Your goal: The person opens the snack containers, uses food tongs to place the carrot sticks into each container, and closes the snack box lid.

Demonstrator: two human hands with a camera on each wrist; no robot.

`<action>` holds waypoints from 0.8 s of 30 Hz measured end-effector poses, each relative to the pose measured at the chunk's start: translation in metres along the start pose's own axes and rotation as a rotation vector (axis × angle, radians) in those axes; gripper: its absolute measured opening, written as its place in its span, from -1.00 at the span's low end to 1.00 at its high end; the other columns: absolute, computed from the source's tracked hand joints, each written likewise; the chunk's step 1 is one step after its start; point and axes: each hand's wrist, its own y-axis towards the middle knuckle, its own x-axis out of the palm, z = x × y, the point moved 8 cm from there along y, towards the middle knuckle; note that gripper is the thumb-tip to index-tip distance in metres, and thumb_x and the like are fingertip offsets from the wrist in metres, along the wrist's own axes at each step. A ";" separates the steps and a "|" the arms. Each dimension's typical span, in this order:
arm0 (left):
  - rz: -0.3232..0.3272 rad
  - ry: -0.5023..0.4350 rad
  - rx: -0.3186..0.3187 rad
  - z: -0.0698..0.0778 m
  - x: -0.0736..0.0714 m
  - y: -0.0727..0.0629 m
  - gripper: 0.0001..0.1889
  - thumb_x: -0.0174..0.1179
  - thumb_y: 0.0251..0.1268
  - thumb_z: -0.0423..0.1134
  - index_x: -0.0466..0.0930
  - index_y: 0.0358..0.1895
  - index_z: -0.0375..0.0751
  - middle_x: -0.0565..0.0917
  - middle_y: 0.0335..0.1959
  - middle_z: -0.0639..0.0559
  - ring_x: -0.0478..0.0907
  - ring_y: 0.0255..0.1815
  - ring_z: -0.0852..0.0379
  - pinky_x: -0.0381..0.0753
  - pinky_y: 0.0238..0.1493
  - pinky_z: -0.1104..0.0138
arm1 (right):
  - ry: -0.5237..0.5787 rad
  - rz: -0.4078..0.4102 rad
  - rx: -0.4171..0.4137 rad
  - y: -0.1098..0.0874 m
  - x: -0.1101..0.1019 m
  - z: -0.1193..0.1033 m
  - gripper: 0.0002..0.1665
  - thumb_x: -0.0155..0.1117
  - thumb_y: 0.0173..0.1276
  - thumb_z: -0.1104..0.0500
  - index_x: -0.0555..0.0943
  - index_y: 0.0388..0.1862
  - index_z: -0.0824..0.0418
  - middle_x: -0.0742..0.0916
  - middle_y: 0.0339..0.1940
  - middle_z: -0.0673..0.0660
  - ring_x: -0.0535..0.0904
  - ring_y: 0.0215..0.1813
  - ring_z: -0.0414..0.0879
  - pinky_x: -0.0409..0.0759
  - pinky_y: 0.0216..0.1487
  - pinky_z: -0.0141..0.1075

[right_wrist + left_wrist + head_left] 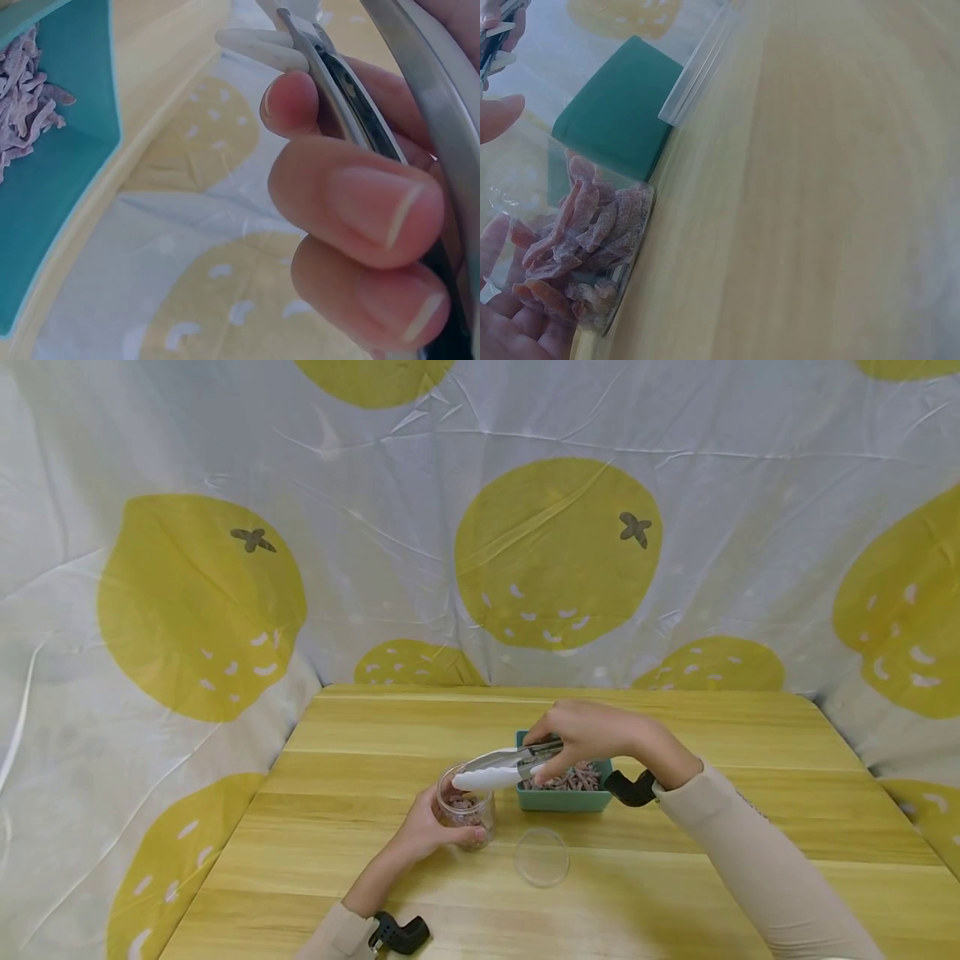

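A clear jar [486, 818] stands on the table, partly filled with reddish-brown dried strips [585, 232]. My left hand [431, 827] holds it round the side, fingers behind and thumb in front. In my right hand [585, 735] are metal tongs [498, 768] with white tips, gripped from above. The tips lie over the jar's mouth; whether they pinch a strip cannot be made out. Behind the right hand is a teal box [562, 802] that contains many similar strips [22, 97]. The right wrist view shows the fingers curled round the tongs' metal arms.
A clear round lid [542, 857] lies flat on the table just right of the jar, in front of the teal box. The wooden table [360, 735] ends at a hanging lemon-print cloth [375, 543] at the back and sides.
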 end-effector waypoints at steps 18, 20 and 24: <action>-0.014 0.011 0.037 0.001 0.001 0.000 -0.18 0.56 -0.02 -0.36 0.37 0.38 -0.31 0.53 0.24 -0.35 0.43 0.30 -0.26 0.41 0.34 0.20 | -0.042 0.062 0.118 -0.019 -0.012 0.013 -0.27 0.47 0.23 -0.19 0.63 0.21 0.27 0.71 0.12 0.13 0.66 -0.03 -0.10 0.63 -0.04 -0.17; -0.018 0.000 0.051 0.001 0.001 0.001 -0.18 0.55 -0.02 -0.39 0.36 0.38 -0.35 0.49 0.28 -0.37 0.40 0.33 -0.27 0.37 0.38 0.18 | -0.026 0.070 0.156 -0.026 -0.016 0.019 -0.23 0.46 0.23 -0.21 0.60 0.24 0.28 0.68 0.19 0.17 0.64 0.04 -0.05 0.62 -0.01 -0.14; -0.022 -0.025 0.067 0.000 0.001 0.002 -0.19 0.54 -0.04 -0.45 0.36 0.36 -0.39 0.48 0.30 -0.36 0.38 0.36 -0.27 0.32 0.42 0.14 | 0.009 0.083 0.205 -0.040 -0.020 0.033 -0.19 0.45 0.23 -0.21 0.58 0.27 0.30 0.66 0.22 0.21 0.63 0.02 -0.03 0.59 -0.08 -0.15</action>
